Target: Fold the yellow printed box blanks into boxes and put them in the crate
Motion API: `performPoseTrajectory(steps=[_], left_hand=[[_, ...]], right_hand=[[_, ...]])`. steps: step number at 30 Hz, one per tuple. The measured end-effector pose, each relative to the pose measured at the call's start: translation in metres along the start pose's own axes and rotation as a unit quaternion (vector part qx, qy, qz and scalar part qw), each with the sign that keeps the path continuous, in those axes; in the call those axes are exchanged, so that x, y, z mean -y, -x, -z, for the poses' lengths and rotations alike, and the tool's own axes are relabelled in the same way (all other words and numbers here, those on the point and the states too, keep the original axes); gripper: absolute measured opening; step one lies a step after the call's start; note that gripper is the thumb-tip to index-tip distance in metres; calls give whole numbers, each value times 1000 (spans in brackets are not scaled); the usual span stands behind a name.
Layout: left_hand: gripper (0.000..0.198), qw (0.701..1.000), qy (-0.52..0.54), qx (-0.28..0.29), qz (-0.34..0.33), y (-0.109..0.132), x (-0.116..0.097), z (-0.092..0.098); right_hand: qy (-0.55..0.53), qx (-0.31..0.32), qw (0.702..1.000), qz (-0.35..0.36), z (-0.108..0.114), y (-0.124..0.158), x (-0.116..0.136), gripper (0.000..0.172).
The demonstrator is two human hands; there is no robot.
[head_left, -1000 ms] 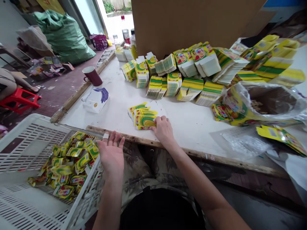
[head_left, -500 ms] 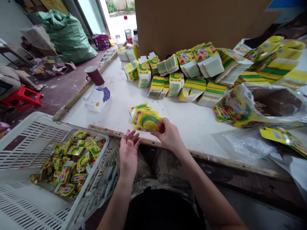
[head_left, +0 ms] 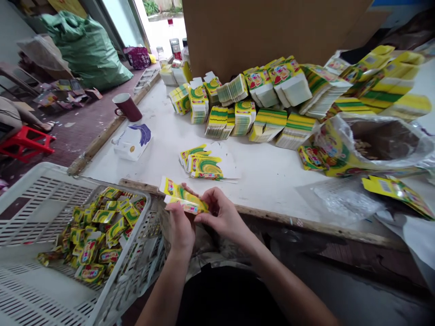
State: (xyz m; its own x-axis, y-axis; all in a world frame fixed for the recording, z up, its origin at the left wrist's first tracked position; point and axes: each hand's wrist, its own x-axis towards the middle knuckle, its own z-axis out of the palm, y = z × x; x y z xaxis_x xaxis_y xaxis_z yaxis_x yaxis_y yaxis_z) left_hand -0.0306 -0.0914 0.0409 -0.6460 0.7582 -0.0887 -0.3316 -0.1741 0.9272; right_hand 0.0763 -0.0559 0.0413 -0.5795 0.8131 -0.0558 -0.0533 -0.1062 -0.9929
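Both hands grip one flat yellow-and-green printed carton blank (head_left: pixel 181 195) just in front of the table's wooden front edge. My left hand (head_left: pixel 180 228) holds its near side from below, fingers closed. My right hand (head_left: pixel 222 215) pinches its right end. Just beyond, on the white table (head_left: pixel 268 174), lies a small fanned pile of the same flat cartons (head_left: pixel 202 164). At my left, a white slatted plastic crate (head_left: pixel 41 199) holds several folded yellow cartons (head_left: pixel 98 228).
Stacks of flat cartons (head_left: pixel 265 104) line the back of the table before a big cardboard sheet (head_left: pixel 272 27). A maroon mug (head_left: pixel 127 106) and a white-and-purple box (head_left: pixel 132 140) sit at left. A plastic bag (head_left: pixel 380 140) lies at right. A red stool (head_left: pixel 25 140) stands on the floor.
My right hand lifted one carton off the small pile and brought it toward me. My left hand rose from beside the crate and took hold of it too.
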Motion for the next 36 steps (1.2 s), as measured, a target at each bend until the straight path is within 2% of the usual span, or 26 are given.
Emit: performPoseTrajectory(steps=[1, 3, 7, 9, 10, 12, 14, 15, 17, 19, 20, 21, 22, 24, 25, 27, 29, 31, 34, 36], left_hand=[[73, 1000, 2, 19, 2, 1, 2, 4], [59, 1000, -3, 29, -9, 4, 6, 11], [23, 996, -56, -1, -65, 2, 8, 22], [20, 995, -71, 21, -71, -2, 2, 28], [26, 993, -81, 38, -80, -4, -3, 31], [50, 982, -114, 73, -128, -9, -19, 38], [78, 957, -185, 114, -191, -11, -38, 43], [88, 936, -248, 144, -205, -11, -47, 43], [103, 876, -395, 199, -192, -9, -57, 39], [94, 815, -489, 285, -124, -6, -57, 32], [83, 795, -509, 319, -88, -5, -53, 28], [71, 786, -515, 337, -63, -5, -47, 25], [63, 785, -518, 335, -54, -4, -40, 23], [64, 799, -526, 280, -82, -1, -24, 22], [69, 803, -531, 248, -106, 1, -17, 22], [75, 804, -532, 223, -145, 5, -6, 22], [74, 804, -528, 219, -164, 10, 0, 21], [70, 802, -517, 238, -178, 13, 3, 19], [67, 796, -496, 281, -203, 14, 3, 15], [62, 795, -489, 288, -213, 14, 2, 14]], right_hand=[[11, -15, 1000, 5, 4, -1, 0, 44], [25, -26, 999, 14, 10, -1, 1, 38], [14, -17, 1000, 9, 17, 3, 5, 32], [51, -25, 998, 35, 23, 3, 8, 29], [98, -41, 992, 65, 28, 3, 10, 24], [238, -76, 956, 153, 38, 3, 16, 13], [383, -78, 888, 244, 47, 4, 21, 8], [437, -60, 853, 280, 50, 5, 23, 10], [494, -1, 805, 328, 52, 7, 28, 14], [499, 34, 792, 351, 50, 9, 30, 13], [490, 22, 799, 348, 49, 11, 29, 12], [472, -11, 816, 335, 48, 12, 28, 21], [442, -58, 840, 309, 47, 13, 26, 37], [341, -134, 902, 227, 44, 16, 19, 68], [270, -140, 936, 178, 41, 17, 15, 72], [116, -104, 985, 76, 32, 18, 7, 59], [-6, -70, 997, -8, 21, 18, 4, 49], [-78, -60, 993, -59, 15, 15, 4, 45], [-133, -29, 987, -84, 15, 11, 5, 48], [-139, -9, 987, -76, 20, 9, 3, 54]])
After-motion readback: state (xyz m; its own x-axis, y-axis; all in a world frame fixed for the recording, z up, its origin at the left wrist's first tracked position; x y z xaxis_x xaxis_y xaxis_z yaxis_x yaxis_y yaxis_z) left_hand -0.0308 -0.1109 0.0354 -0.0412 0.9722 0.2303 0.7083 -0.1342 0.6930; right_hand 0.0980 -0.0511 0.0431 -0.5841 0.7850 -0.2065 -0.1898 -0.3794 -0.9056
